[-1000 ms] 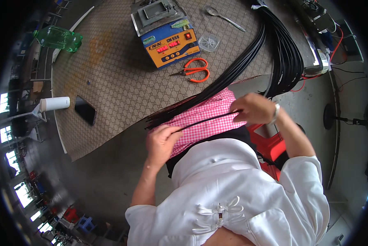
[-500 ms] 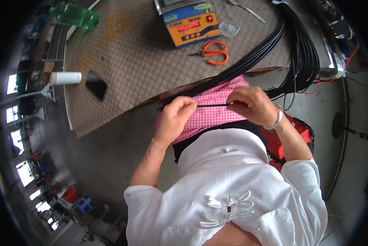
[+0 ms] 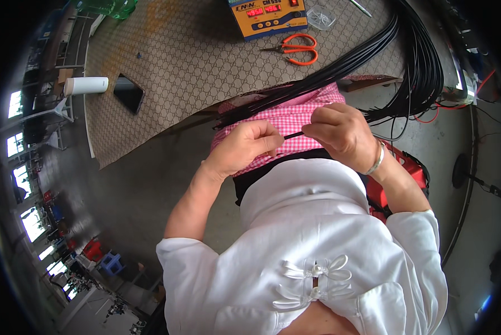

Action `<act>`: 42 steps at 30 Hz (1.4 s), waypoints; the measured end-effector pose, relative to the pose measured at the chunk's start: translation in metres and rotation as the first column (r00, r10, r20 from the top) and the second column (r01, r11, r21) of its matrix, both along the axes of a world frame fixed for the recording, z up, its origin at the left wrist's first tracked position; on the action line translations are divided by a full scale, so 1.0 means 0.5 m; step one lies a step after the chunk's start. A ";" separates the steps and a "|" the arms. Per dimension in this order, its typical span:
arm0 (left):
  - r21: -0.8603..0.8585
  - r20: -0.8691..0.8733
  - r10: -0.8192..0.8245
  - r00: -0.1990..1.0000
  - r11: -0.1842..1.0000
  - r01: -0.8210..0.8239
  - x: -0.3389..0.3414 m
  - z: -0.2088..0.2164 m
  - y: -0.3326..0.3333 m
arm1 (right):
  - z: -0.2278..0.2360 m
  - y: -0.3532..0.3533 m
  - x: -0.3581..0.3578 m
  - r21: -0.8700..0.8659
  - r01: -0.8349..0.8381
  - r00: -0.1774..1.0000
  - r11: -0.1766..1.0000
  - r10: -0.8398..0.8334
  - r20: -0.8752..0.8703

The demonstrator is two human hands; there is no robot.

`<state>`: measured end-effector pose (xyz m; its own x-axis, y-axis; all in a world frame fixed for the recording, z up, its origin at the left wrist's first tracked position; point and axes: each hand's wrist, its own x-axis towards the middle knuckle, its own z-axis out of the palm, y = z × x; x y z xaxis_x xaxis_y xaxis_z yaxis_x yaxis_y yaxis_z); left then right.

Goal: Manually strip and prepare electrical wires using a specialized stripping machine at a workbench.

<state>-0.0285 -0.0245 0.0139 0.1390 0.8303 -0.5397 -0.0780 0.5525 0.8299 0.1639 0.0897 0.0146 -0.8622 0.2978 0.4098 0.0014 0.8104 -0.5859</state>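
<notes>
Above the cloth (image 3: 299, 116), your left hand (image 3: 247, 146) pinching a black wire (image 3: 293, 135), your right hand (image 3: 345, 137) pinching it too, short stretch showing between them, bundle (image 3: 339, 68) across cloth's far part, scissors (image 3: 288, 49) beyond cloth, phone (image 3: 129, 94) left of cloth.

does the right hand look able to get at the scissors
Probably yes, though the right hand holds a cord and the black bundle lies between; nothing covers the scissors.

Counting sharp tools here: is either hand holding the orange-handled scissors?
No, the scissors lie on the table while the left hand and right hand hold a black cord.
</notes>
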 end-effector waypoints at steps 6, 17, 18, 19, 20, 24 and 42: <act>0.339 -0.152 0.300 0.942 0.911 -0.235 0.022 -0.001 0.018 | -0.040 0.022 0.004 -0.474 0.140 0.990 0.869 -0.134 0.046; 0.265 0.345 0.586 0.733 0.689 -0.675 0.090 -0.025 0.042 | -0.055 0.011 -0.006 -0.999 0.027 0.993 0.030 -0.118 0.023; 0.290 0.322 0.600 0.732 0.674 -0.680 0.092 -0.028 0.045 | -0.054 0.009 -0.007 -0.998 0.043 0.992 0.035 -0.121 0.038; 0.315 0.298 0.613 0.732 0.661 -0.681 0.093 -0.030 0.046 | -0.052 0.007 -0.008 -0.998 0.057 0.991 0.038 -0.126 0.052; 0.319 0.288 0.614 0.735 0.662 -0.678 0.093 -0.031 0.047 | -0.052 0.005 -0.008 -0.997 0.072 0.989 0.042 -0.132 0.066; 0.337 0.240 0.626 0.742 0.663 -0.668 0.091 -0.024 0.050 | -0.058 -0.002 -0.006 -0.992 0.094 0.987 0.085 -0.139 0.082; 0.071 0.612 0.516 0.599 0.719 -0.692 0.102 -0.036 0.062 | -0.053 0.012 -0.016 -0.976 -0.093 0.993 -0.196 -0.085 -0.078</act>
